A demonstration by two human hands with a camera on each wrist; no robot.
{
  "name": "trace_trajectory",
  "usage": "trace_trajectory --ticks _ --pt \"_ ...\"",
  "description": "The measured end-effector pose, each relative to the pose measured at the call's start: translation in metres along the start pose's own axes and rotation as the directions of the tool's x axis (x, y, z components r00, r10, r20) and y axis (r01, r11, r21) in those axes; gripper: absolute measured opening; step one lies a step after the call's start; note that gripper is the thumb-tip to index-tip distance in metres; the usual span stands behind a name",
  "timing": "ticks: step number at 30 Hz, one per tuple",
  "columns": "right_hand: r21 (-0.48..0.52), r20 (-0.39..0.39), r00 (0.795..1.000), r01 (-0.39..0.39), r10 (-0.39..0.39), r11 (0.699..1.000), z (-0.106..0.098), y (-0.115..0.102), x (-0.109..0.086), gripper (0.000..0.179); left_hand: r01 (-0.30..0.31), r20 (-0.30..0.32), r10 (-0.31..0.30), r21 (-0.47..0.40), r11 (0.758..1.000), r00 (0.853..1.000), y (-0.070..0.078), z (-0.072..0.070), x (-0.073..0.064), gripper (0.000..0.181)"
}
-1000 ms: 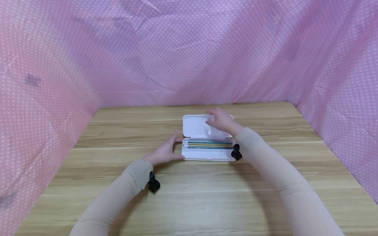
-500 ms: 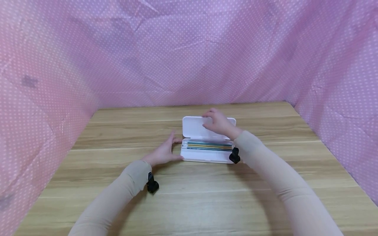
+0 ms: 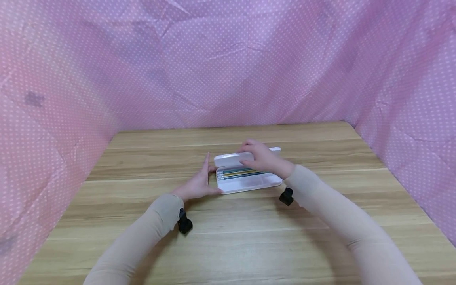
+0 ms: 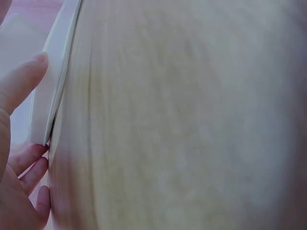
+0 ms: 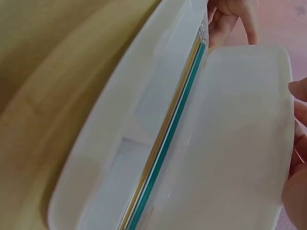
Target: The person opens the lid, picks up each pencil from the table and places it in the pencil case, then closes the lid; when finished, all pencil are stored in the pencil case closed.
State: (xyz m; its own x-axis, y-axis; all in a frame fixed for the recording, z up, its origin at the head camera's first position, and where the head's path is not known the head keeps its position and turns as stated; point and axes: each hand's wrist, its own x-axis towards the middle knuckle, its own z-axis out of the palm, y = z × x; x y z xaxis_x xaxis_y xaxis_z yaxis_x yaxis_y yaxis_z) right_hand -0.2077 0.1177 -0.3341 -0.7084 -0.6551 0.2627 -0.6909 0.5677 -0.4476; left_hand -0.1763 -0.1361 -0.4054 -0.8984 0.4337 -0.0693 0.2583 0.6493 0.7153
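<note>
A white pencil case (image 3: 249, 183) lies on the table with its hinged lid (image 3: 229, 160) partly raised. Several pencils (image 3: 233, 173), green and yellow, lie side by side in its rear compartment; the front compartment (image 5: 151, 108) shows bare white. At the case's left end my left hand (image 3: 196, 185) holds it, thumb on the front wall and fingers against the end, the index finger sticking out straight. My right hand (image 3: 263, 159) grips the lid's far edge, thumb on the inner face and fingers behind. That hand covers part of the lid and the pencils' right ends.
The wooden table (image 3: 228, 237) extends on all sides of the case. Pink dotted cloth (image 3: 228, 71) hangs behind the table and along both sides. Black wrist cameras (image 3: 185, 222) sit under both cuffs.
My right hand has taken the lid's edge and swung it up and toward me. The case has turned slightly, its right end shifting away from me. The left hand stays nearly still.
</note>
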Motion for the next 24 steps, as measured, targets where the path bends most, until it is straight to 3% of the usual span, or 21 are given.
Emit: trace_trajectory --ticks 5,12,19,24 --pt "0.031 0.077 0.997 0.007 -0.009 0.999 -0.007 0.002 -0.021 0.024 -0.025 0.004 0.025 0.006 1.0 1.0 0.001 0.0 -0.001 0.131" --pt "0.078 0.191 0.978 -0.094 0.078 0.993 -0.018 0.022 -0.053 0.021 -0.054 0.031 0.052 0.05 0.997 0.998 0.0 -0.004 -0.004 0.108" --pt "0.037 0.239 0.971 -0.023 0.014 0.999 -0.01 0.027 -0.066 0.036 -0.194 0.079 0.188 0.077 0.978 0.979 -0.002 -0.004 -0.003 0.084" --pt "-0.037 0.247 0.969 0.031 -0.021 0.999 -0.004 0.024 -0.069 0.043 -0.105 0.099 0.093 0.133 0.985 0.991 -0.001 -0.005 -0.007 0.084"
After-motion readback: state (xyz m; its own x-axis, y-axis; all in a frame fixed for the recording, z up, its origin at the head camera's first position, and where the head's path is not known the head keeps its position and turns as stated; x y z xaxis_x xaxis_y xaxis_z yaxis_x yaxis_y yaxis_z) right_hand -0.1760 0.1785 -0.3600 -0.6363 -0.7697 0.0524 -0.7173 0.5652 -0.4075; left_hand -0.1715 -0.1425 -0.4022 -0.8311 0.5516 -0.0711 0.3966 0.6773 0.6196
